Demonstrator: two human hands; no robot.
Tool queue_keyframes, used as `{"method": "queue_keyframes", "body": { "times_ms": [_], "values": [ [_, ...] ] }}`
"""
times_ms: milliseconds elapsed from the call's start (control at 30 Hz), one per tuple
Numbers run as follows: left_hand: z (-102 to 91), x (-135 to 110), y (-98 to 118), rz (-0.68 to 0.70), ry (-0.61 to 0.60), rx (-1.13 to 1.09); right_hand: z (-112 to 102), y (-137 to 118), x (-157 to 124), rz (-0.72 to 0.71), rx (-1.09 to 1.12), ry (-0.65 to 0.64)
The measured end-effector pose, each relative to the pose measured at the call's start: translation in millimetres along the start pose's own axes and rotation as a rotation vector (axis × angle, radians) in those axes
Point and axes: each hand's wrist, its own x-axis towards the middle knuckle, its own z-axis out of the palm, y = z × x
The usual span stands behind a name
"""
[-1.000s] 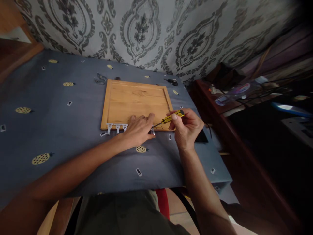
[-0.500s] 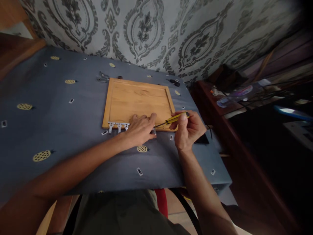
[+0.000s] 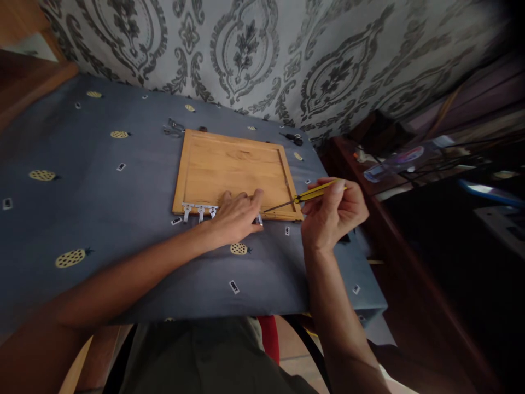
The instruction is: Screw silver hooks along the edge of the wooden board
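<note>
A framed wooden board [image 3: 233,169] lies flat on the cloth-covered table. Along its near edge runs a metal hook rail [image 3: 200,209] with several hooks hanging over the edge. My left hand [image 3: 238,215] lies across the rail and the board, fingers spread, hiding the rail's middle; the thumb is beside a hook at the right end. My right hand [image 3: 336,213] is closed round the yellow handle of a screwdriver [image 3: 315,192]. Its thin shaft points left and down to the board's near edge, just right of my left hand. Whether the tip touches anything I cannot tell.
Behind the board lie grey pliers [image 3: 174,127] at the left and a dark tool [image 3: 294,139] at the right. Beyond the table's right edge, a plastic bottle [image 3: 396,164] lies on a dark wooden surface [image 3: 348,153]. A patterned curtain [image 3: 246,49] hangs behind.
My right hand has moved right and slightly up with the screwdriver, so its tip is farther from my left hand. My left hand stays on the rail.
</note>
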Motion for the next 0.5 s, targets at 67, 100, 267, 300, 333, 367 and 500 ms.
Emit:
{"method": "queue_keyframes", "body": {
  "times_ms": [67, 100, 267, 300, 333, 367, 500],
  "values": [
    [-1.2, -0.2, 0.5, -0.003, -0.015, -0.004, -0.2, 0.6, 2.0, 0.008, -0.005, 0.020],
    [-1.5, -0.2, 0.6, -0.007, -0.020, -0.004, -0.5, 1.2, 2.1, 0.014, -0.016, 0.016],
    [0.1, 0.3, 0.0, -0.009, -0.004, 0.003, -1.7, 3.5, -1.9, 0.035, -0.009, -0.040],
    [0.5, 0.4, -0.2, -0.006, 0.002, 0.006, -1.9, 3.8, -2.7, 0.038, -0.014, -0.051],
    [0.7, 0.4, -0.3, -0.003, 0.006, 0.008, -2.0, 4.0, -3.3, 0.040, -0.025, -0.063],
    [0.8, 0.3, -0.3, -0.002, 0.007, 0.009, -2.1, 4.3, -3.8, 0.042, -0.040, -0.076],
    [-0.3, -0.3, 0.1, -0.001, -0.002, 0.009, -1.9, 4.6, -5.2, 0.043, -0.066, -0.109]
  ]
}}
